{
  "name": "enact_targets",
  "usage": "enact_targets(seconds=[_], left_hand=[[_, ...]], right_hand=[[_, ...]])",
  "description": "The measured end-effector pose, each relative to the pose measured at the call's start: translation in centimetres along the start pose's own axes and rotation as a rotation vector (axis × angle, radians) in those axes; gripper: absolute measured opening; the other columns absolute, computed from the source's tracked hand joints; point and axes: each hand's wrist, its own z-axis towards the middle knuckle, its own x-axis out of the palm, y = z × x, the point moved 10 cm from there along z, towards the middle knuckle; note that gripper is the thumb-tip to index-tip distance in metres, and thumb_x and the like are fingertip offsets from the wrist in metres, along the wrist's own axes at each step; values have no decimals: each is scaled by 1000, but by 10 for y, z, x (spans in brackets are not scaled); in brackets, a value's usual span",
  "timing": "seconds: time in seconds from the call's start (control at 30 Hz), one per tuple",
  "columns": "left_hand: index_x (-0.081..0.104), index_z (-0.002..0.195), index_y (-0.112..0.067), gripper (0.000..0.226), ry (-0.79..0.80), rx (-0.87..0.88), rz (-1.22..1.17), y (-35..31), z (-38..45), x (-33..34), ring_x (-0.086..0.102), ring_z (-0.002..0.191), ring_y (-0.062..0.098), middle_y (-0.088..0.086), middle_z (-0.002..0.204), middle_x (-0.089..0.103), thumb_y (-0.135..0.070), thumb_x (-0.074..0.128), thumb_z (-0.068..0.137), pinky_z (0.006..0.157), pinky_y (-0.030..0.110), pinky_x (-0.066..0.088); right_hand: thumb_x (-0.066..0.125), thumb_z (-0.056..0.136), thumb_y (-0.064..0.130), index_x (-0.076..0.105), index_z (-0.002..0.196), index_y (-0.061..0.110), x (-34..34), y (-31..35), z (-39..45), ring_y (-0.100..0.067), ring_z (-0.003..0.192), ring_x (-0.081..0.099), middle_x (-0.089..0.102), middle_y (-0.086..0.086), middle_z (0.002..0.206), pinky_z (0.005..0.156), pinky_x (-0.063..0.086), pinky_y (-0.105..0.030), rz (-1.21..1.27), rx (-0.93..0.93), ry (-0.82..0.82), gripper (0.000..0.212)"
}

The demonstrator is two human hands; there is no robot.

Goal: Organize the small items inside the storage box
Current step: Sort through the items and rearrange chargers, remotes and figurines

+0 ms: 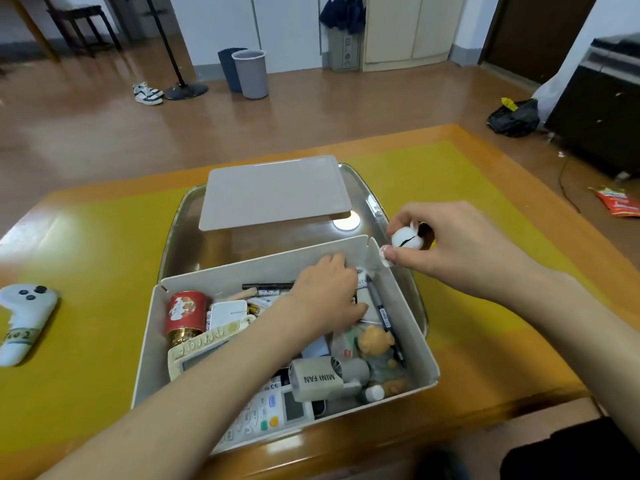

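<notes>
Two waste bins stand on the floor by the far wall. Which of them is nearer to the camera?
The light grey bin: it stands in front and partly covers the dark blue bin behind it.

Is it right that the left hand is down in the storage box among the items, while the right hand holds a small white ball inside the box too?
Not quite. In the head view, the right hand holds the small white ball outside the storage box, above the tray past its far right corner. The left hand is indeed down in the box among the items.
</notes>
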Motion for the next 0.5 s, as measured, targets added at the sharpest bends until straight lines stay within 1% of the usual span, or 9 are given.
enact_targets(seconds=[0.1,0.2,0.27,0.33,0.4,0.5], left_hand=[[54,121,-9,48,38,-44,28,7,-1,15,42,122,28,11,124,46,-45,57,89,90,42,45],[50,123,-13,46,1,-61,52,13,-5,16,39,124,26,8,127,43,-43,55,88,89,41,44],[49,122,-15,43,-22,-59,51,11,-7,15,39,123,25,7,127,43,-40,56,87,87,41,43],[48,120,-15,40,-27,-58,54,9,-7,13,41,122,26,8,127,44,-36,58,87,85,41,44],[48,117,-14,37,-28,-53,70,8,-5,10,47,118,28,9,123,48,-31,62,87,82,40,45],[51,115,-11,33,9,-24,133,7,2,7,54,113,30,11,119,55,-26,64,88,81,40,48]], right_hand=[[74,81,52,62,92,37,-3,-2,0,-12,72,59,64,13,78,60,49,-41,14,2,-12,23],[73,81,52,62,92,36,-4,0,1,-8,70,56,61,14,77,56,41,-35,10,-12,-18,22],[73,81,52,63,93,36,-6,2,1,-7,69,55,61,14,76,54,39,-34,0,-18,-30,22],[71,81,53,63,93,36,-9,3,0,-6,69,56,62,15,77,54,38,-33,-6,-23,-43,22],[71,81,54,63,93,37,-9,4,0,-6,70,57,62,16,78,53,37,-32,-12,-26,-47,22],[71,81,54,63,92,38,-7,6,1,-5,70,56,62,16,79,53,37,-31,-5,-29,-38,21]])
